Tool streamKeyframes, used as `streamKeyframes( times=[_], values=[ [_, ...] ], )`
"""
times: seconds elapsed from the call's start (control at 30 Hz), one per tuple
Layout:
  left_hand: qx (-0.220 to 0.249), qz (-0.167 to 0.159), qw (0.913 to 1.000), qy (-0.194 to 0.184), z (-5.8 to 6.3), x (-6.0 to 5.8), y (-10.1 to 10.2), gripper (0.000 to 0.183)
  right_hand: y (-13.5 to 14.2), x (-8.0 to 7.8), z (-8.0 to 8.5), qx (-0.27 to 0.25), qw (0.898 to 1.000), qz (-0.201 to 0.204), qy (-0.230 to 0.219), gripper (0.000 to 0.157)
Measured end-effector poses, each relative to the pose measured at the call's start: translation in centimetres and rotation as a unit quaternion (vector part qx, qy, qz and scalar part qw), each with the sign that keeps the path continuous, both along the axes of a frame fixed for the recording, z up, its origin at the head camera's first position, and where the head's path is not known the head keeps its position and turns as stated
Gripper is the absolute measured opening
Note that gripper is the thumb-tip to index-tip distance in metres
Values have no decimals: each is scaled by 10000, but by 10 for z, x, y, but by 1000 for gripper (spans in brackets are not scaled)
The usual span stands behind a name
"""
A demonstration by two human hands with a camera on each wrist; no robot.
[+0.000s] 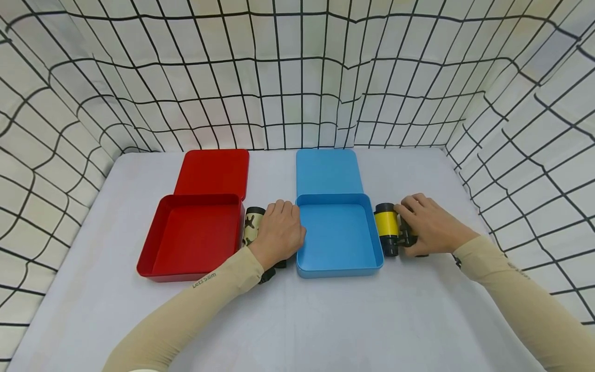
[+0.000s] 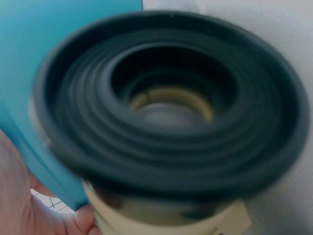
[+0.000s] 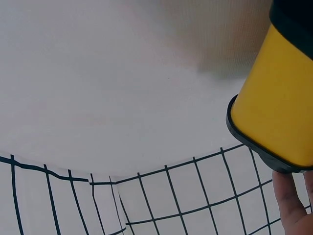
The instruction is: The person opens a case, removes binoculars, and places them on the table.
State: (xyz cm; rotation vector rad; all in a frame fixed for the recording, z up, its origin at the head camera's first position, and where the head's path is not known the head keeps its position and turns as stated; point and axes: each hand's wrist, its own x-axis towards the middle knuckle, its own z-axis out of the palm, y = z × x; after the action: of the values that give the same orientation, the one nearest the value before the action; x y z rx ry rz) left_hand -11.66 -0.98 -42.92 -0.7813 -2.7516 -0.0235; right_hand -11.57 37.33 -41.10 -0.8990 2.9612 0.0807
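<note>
Between the two boxes, my left hand (image 1: 280, 232) grips camouflage-patterned binoculars (image 1: 252, 223) from above, covering much of them. In the left wrist view a black ringed eyepiece (image 2: 171, 164) of these binoculars fills the picture, with part of the hand at lower left. Right of the blue box (image 1: 339, 235), my right hand (image 1: 432, 222) holds yellow and black binoculars (image 1: 387, 225) by their far barrel, which the hand mostly hides. The right wrist view shows a yellow barrel (image 3: 274, 98) with fingertips at its lower end.
A red box (image 1: 200, 237) stands to the left, its lid (image 1: 214, 171) folded back. The blue box's lid (image 1: 327, 171) also lies open behind it. White cloth (image 1: 302, 325) covers the table, and black netting (image 1: 288, 77) over pale sheets encloses its back and sides.
</note>
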Motion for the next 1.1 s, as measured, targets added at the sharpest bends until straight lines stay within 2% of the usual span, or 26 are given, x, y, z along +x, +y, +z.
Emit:
streamKeyframes(
  times=[0.33, 0.6, 0.9, 1.1],
  values=[
    [0, 23, 10000, -93, 2, 0, -1, 22, -2, 0, 1, 92, 10000, 21, 3, 98],
    [-89, 44, 9991, -420, 3, 0, -2, 23, 0, -3, -2, 29, 9999, -33, -108, 100],
    [-118, 75, 9983, -569, 3, -1, -2, 23, 0, -6, -5, -44, 9998, -69, -193, 100],
    [-116, 7, 9987, -497, 2, -1, -3, 23, 1, -6, -6, -40, 9996, -130, -229, 98]
  ],
)
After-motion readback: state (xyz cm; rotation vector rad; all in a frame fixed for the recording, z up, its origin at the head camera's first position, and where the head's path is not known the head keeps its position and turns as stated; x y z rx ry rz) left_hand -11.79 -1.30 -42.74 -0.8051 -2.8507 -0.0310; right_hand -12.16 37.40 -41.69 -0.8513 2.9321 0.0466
